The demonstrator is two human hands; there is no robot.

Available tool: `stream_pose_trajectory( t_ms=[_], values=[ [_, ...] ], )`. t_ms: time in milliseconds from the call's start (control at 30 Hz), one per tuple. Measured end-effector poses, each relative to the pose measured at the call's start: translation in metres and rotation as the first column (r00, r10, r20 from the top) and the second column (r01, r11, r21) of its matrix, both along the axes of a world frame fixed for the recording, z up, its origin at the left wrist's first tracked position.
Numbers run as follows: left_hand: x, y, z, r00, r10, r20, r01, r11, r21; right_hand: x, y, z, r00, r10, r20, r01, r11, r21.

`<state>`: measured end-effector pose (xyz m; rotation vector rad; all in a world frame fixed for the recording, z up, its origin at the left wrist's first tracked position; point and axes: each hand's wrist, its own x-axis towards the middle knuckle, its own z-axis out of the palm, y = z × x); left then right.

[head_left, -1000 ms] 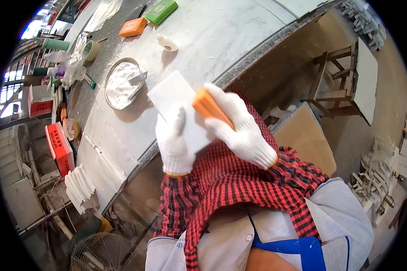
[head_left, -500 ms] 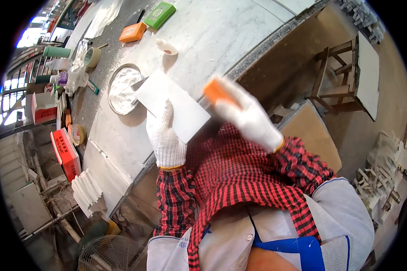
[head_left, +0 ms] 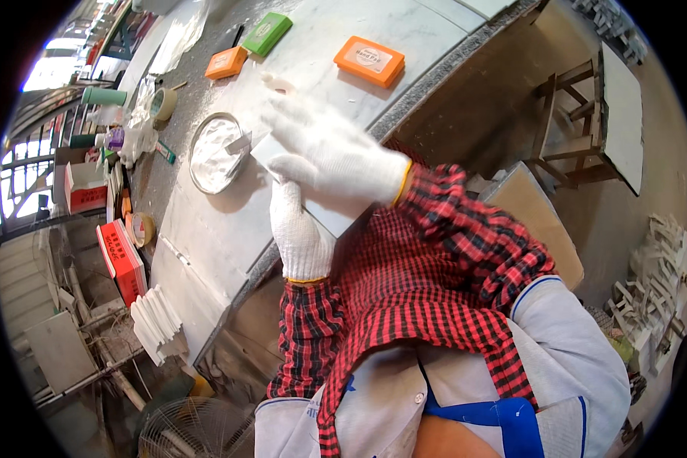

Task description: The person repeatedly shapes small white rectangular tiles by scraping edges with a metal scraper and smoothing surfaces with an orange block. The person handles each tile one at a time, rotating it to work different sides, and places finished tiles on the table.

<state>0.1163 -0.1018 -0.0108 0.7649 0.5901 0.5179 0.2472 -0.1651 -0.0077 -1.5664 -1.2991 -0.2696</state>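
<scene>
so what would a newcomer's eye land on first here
Probably the red-and-black checked apron, filling the picture's lower middle. Just above it, the white-gloved left hand holds a pale flat panel, with the blurred right hand spread over it. The bright orange block would also stand out, lying on the pale marble-like worktop near the top, right of centre.

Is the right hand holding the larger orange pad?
No, the larger orange pad lies on the pale tabletop, while the right hand is spread over the white panel.
</scene>
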Motion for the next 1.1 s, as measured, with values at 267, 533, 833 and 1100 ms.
stream_pose_trajectory(
  t_ms=[267,533,833,1100],
  values=[
    [0.011,0.009,-0.003,0.985,0.127,0.118,-0.124,0.992,-0.027,-0.077,-0.126,-0.030,0.855,0.127,-0.503,-0.321,0.891,-0.321],
    [0.020,-0.019,0.005,0.979,0.137,0.151,-0.142,0.989,0.026,-0.063,-0.102,-0.035,0.547,0.013,-0.837,-0.024,1.000,0.000],
    [0.014,-0.042,-0.011,0.979,0.104,0.177,-0.089,0.992,-0.089,-0.056,-0.076,-0.055,0.154,0.263,-0.952,0.092,0.956,0.279],
    [0.012,-0.053,-0.019,0.990,0.052,0.132,-0.032,0.988,-0.150,-0.031,-0.107,-0.053,0.238,0.060,-0.969,0.198,0.974,0.109]
  ],
)
